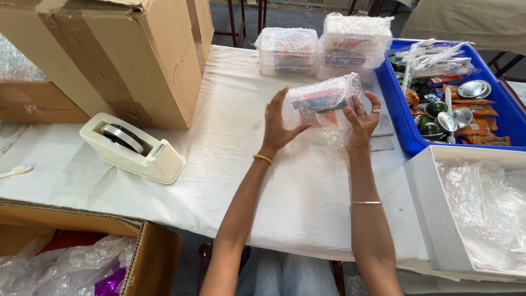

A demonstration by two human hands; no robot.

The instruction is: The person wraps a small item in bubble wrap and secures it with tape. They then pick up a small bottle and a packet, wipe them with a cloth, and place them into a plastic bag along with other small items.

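Your left hand (278, 125) presses its open palm and spread fingers flat against the near-left side of a bubble-wrapped packet (323, 100); it does not close around it. Your right hand (362, 118) cups the packet's right end, fingers curled up behind it and thumb toward the front, so the packet is clamped between both hands. The packet is held just above the white table cover (285, 186), tilted slightly, with loose wrap hanging below its right half. Coloured contents show through the wrap but cannot be made out.

Behind the packet, two stacks of similar wrapped packets (323, 46) stand side by side on the cover. To the right, a blue tray (395, 109) holds small metal bowls, sachets and clear-wrapped sticks. At the near right sits a white box (433, 214) containing clear plastic sheet. To the left, a cream tape dispenser (131, 147) rests on the cover, in front of a large cardboard carton (126, 55). A second open carton (148, 246) with plastic wrap stands at the near left, below the table edge.
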